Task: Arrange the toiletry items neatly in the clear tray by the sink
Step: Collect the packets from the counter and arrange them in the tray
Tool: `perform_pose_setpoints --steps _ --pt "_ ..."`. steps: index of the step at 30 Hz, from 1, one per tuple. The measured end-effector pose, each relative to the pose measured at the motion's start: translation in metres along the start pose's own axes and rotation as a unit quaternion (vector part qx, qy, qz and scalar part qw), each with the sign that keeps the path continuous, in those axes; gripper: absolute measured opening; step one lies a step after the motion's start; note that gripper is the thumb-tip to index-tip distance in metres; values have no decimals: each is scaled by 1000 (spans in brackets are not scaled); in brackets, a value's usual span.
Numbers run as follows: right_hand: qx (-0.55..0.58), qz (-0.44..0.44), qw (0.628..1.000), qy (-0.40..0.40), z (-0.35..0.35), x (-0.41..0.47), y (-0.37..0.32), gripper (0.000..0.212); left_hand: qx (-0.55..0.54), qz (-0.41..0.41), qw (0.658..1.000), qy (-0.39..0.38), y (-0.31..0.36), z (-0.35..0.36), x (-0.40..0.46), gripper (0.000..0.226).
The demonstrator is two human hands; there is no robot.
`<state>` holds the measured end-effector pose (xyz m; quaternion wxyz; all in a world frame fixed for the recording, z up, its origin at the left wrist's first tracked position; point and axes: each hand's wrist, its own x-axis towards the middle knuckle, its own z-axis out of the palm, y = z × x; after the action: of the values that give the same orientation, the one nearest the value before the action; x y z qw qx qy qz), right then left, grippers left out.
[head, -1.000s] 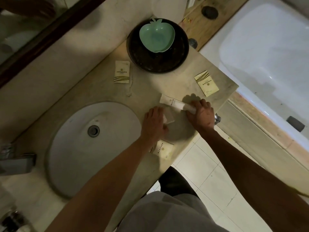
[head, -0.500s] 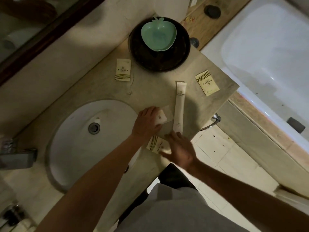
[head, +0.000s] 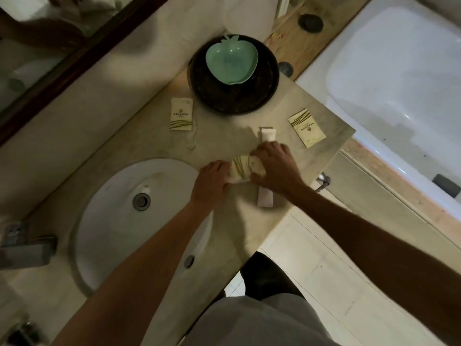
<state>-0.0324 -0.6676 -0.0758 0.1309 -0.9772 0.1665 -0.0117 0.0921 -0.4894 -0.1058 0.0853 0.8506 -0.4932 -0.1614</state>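
Note:
My left hand [head: 212, 181] and right hand [head: 274, 168] meet at the middle of the stone counter [head: 139, 143]. Between them is a cream sachet with dark stripes [head: 239, 167]; my right fingers pinch its right end. It lies over a pale, see-through tray [head: 235, 180], which my left fingers hold at its left edge; most of the tray is hidden. A long white tube packet [head: 266, 199] lies lengthwise under my right hand, both ends showing. Two more cream sachets rest on the counter, one at the left [head: 181, 114] and one at the right [head: 306, 127].
A green apple-shaped dish [head: 230, 62] sits on a dark round plate [head: 264, 93] at the back of the counter. The oval sink [head: 119, 208] is to the left, with a tap [head: 25, 250] beyond it. A white bathtub [head: 399, 78] lies right of the counter's edge.
My right hand picked up the striped sachet from the counter's front edge and carried it up to my left hand. The tube packet, turned lengthwise earlier, now lies under the right hand.

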Motion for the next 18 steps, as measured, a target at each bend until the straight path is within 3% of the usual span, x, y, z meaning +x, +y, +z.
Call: perform_pose_setpoints --steps 4,8,13,18 --pt "50 18 999 4 -13 67 7 65 -33 5 999 0 -1 -2 -3 53" --pt "35 -5 994 -106 -1 92 4 75 -27 14 1000 7 -4 -3 -1 48" --pt "-7 186 982 7 -9 73 60 68 -24 -33 998 51 -26 -18 17 50" --pt "-10 354 935 -1 -15 46 113 72 -13 -100 991 85 -46 -32 48 51"
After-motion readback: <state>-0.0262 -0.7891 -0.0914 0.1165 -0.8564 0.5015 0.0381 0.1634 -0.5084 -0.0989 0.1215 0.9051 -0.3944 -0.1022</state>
